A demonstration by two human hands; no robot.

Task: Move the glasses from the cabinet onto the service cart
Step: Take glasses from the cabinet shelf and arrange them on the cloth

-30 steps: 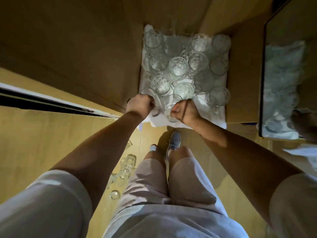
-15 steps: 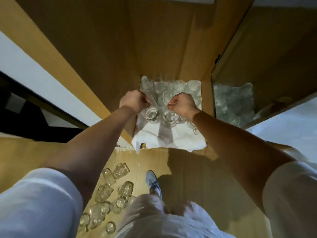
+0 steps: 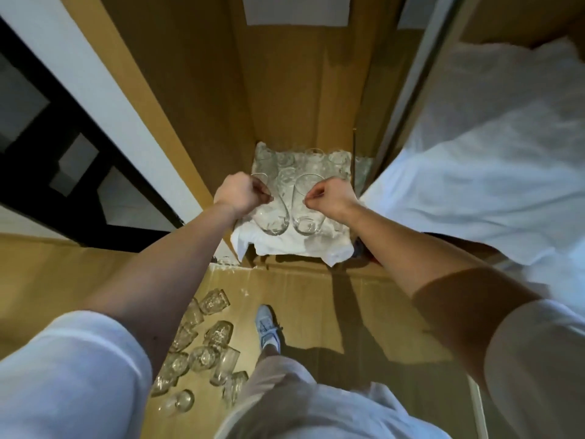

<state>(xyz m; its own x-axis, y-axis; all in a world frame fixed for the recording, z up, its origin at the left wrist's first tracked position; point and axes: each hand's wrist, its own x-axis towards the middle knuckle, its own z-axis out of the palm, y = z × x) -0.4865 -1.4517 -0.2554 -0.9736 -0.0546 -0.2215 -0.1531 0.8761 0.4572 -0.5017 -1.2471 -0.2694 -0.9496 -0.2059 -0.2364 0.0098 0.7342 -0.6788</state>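
As left hand [image 3: 238, 193] grips left glass [image 3: 273, 218] | right hand [image 3: 333, 198]: right glass [image 3: 305, 220]

- A crumpled white cloth [image 3: 285, 248] lies ahead of me, its front edge drooping over a wooden lip.
- My grey sneaker [image 3: 268, 327] stands on the wooden floor [image 3: 380, 312].
- A black frame [image 3: 142, 236] sits on my left, beside a white wall strip [image 3: 104, 90].

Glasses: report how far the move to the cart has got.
Done: a group of glasses stands at lower left, apparently already moved. In hand: the left hand grips the left glass, the right hand the right glass. Left: the shelf glasses on the white cloth in the cabinet.
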